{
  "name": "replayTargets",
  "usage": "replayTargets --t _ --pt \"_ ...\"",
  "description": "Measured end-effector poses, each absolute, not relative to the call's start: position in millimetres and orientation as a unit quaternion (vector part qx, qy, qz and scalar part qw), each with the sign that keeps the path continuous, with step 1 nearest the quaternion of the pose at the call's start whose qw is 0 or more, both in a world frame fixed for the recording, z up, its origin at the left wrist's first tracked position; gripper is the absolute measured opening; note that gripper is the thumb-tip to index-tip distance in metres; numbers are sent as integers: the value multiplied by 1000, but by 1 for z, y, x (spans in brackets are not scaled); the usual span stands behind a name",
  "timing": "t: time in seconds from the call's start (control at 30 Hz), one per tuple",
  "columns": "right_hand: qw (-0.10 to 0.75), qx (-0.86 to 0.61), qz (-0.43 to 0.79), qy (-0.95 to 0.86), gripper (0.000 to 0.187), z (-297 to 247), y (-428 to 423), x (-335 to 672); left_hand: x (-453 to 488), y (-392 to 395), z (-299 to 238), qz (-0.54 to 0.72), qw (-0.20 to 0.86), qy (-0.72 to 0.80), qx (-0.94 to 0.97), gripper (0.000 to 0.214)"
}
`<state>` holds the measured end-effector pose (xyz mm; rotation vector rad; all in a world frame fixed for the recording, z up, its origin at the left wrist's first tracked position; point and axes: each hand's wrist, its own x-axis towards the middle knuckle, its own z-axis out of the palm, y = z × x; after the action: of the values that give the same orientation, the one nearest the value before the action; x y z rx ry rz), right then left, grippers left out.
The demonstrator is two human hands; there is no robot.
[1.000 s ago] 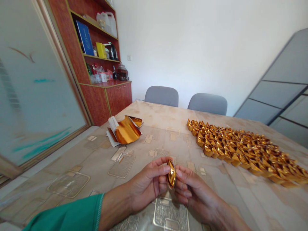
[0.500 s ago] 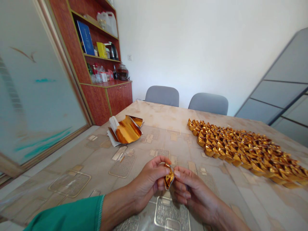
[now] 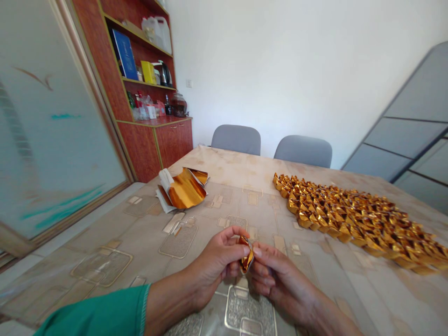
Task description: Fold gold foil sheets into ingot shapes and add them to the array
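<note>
Above the near part of the table, a small folded gold foil paper ingot (image 3: 247,261) is held between both hands. My left hand (image 3: 224,254) grips it from the left, thumb on its side and index finger curled over the top. From the right, my right hand (image 3: 271,270) pinches its edge between thumb and index finger, the other fingers curled below. Many finished-looking gold paper ingots (image 3: 350,214) stand in close rows on the right side of the table. A loose pile of gold foil sheets (image 3: 187,189) with white backing lies at the left.
A patterned cover lies over the table (image 3: 122,233). Two grey chairs (image 3: 235,139) stand behind its far edge. At the back left is a red-brown cabinet (image 3: 171,140) with shelved items, beside a frosted glass door (image 3: 59,121).
The foil ingot has turned slightly and looks narrower between my fingers. Both hands stay in nearly the same place, still gripping it.
</note>
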<state>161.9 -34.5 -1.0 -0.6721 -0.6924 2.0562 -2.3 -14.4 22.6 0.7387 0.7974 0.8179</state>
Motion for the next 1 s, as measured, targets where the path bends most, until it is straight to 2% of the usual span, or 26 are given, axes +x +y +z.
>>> replayTargets --t 0.1,0.27,0.4,0.6,0.77,1.0 --pt "415 -275 821 -280 25 -1 -34 161 -2 -14 24 376 771 382 345 33" --pt "420 -259 829 -261 22 0 -33 163 -7 -10 20 365 821 322 297 27" --pt "428 -239 839 -236 19 -1 -33 165 -10 -7 17 367 849 285 253 31" --pt "424 -241 835 -256 18 -3 -35 164 -7 -11 21 397 802 333 298 36" --pt "413 -261 833 -260 22 -2 -35 162 -4 -13 21 397 778 365 323 31" --pt "431 -257 833 -235 20 -2 -34 165 -8 -11 17 376 827 307 285 29"
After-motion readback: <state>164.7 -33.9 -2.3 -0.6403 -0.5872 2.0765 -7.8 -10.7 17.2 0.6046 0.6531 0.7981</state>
